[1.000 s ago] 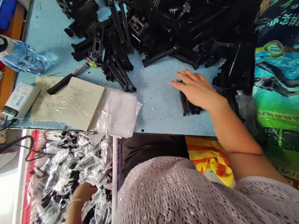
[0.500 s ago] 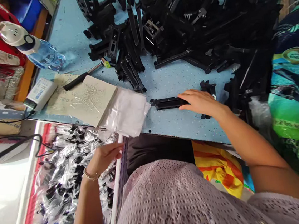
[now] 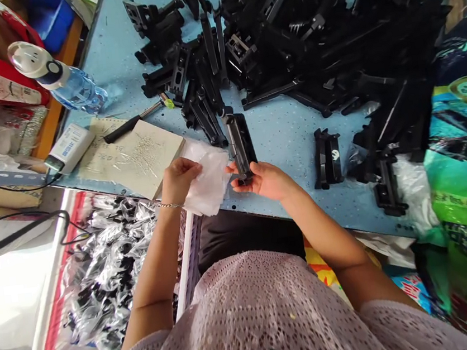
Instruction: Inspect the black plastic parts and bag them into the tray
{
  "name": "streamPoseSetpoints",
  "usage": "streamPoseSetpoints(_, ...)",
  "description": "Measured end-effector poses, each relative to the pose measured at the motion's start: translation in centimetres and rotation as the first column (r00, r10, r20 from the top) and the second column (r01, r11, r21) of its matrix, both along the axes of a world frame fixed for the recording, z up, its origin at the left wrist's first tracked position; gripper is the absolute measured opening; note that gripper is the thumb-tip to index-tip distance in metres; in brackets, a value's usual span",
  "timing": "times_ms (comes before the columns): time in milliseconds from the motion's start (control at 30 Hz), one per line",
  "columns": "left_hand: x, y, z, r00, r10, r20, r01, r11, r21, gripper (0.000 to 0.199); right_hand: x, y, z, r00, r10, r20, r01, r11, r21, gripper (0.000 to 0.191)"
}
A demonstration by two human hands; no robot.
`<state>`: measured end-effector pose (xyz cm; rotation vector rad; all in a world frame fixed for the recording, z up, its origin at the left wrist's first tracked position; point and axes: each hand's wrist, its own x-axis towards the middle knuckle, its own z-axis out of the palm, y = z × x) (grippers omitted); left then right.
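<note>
My right hand (image 3: pixel 261 180) grips the lower end of a black plastic part (image 3: pixel 241 143), which is tilted up above the table near its front edge. Thumb and fingers wrap round that end. To the left, my left hand (image 3: pixel 181 178) pinches at the stack of clear plastic bags (image 3: pixel 207 186), its fingers closed on the upper left of the stack. Another black part (image 3: pixel 327 158) lies apart on the blue table (image 3: pixel 282 136), right of my right hand. A large pile of black parts (image 3: pixel 327 35) covers the back of the table.
Left of the bags are a cardboard pad (image 3: pixel 150 151), a screwdriver (image 3: pixel 127 127), a white box-shaped device (image 3: pixel 70 148) and a water bottle (image 3: pixel 75 86). A white crate (image 3: pixel 44 326) of bagged parts stands below left. A green and blue sack (image 3: pixel 465 171) is at the right.
My right hand has picked the black part up off the table and moved it left, turning it upright. My left hand has risen from the crate's edge to the plastic bags.
</note>
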<state>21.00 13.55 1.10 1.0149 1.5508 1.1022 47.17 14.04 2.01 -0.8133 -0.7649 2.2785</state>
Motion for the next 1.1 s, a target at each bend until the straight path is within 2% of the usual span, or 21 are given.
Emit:
streamPoseSetpoints(100, 0.3, -0.3, 0.5, 0.987, 0.026, 0.155, -0.035, 0.998, 0.055, 0.048, -3.9, 0.6, 0.1, 0.995, 0.001, -0.095, -0.01, 0.996, -0.092, 0.056)
streamPoseSetpoints(233, 0.2, -1.0, 1.2, 0.985, -0.018, 0.17, 0.007, 0.998, 0.063, 0.048, -6.2, 1.3, -0.9, 0.997, -0.001, -0.077, -0.01, 0.99, -0.143, 0.05)
streamPoseSetpoints(333, -0.7, -2.0, 1.9, 0.994, 0.046, 0.102, -0.056, 0.994, 0.099, 0.046, -5.2, 1.1, -1.7, 0.999, -0.039, -0.028, 0.034, 0.985, -0.168, 0.05)
streamPoseSetpoints(433, -1.1, -3.0, 2.6, 0.999, 0.046, -0.009, -0.045, 0.993, 0.107, 0.035, -3.3, 0.3, -2.0, 0.999, -0.036, 0.034, 0.042, 0.984, -0.173, 0.049)
streamPoseSetpoints(533, -0.7, -3.5, 2.8, 0.999, 0.027, -0.04, -0.024, 0.996, 0.084, 0.032, -1.8, -0.9, -1.2, 0.98, -0.12, 0.161, 0.133, 0.989, -0.072, 0.045)
streamPoseSetpoints(600, 0.0, -3.4, 2.6, 0.999, 0.038, 0.037, -0.041, 0.996, 0.084, 0.041, -1.5, -1.5, -0.3, 0.964, -0.195, 0.182, 0.194, 0.981, 0.023, 0.044)
streamPoseSetpoints(633, 0.4, -3.2, 2.4, 0.996, 0.036, 0.086, -0.044, 0.995, 0.084, 0.047, -1.6, -1.7, 0.2, 0.969, -0.195, 0.155, 0.191, 0.981, 0.039, 0.045)
streamPoseSetpoints(700, 1.1, -2.9, 1.9, 0.986, -0.004, 0.164, -0.009, 0.997, 0.074, 0.054, -2.3, -1.7, 0.8, 0.994, -0.098, 0.055, 0.098, 0.995, -0.004, 0.051)
streamPoseSetpoints(800, 1.6, -2.9, 1.2, 0.977, -0.098, 0.188, 0.086, 0.994, 0.07, 0.05, -3.9, -1.1, 0.6, 0.999, 0.03, -0.037, -0.033, 0.995, -0.091, 0.05)
streamPoseSetpoints(867, 1.3, -3.3, 1.0, 0.99, -0.076, 0.119, 0.062, 0.992, 0.112, 0.043, -4.6, -0.4, -0.2, 0.999, 0.006, -0.036, -0.01, 0.993, -0.119, 0.048)
streamPoseSetpoints(967, 0.7, -4.2, 0.9, 0.988, 0.05, -0.149, -0.015, 0.974, 0.224, 0.029, -4.6, 0.1, -1.3, 0.999, -0.033, -0.04, 0.027, 0.99, -0.135, 0.049)
streamPoseSetpoints(1033, 0.7, -4.5, 0.8, 0.921, 0.042, -0.387, 0.063, 0.965, 0.255, 0.028, -4.0, 0.2, -1.7, 0.999, -0.017, -0.048, 0.01, 0.99, -0.14, 0.048)
streamPoseSetpoints(1100, 1.0, -4.4, 0.7, 0.832, -0.021, -0.554, 0.173, 0.959, 0.223, 0.021, -3.0, 0.2, -1.7, 0.999, -0.022, -0.036, 0.017, 0.989, -0.145, 0.047)
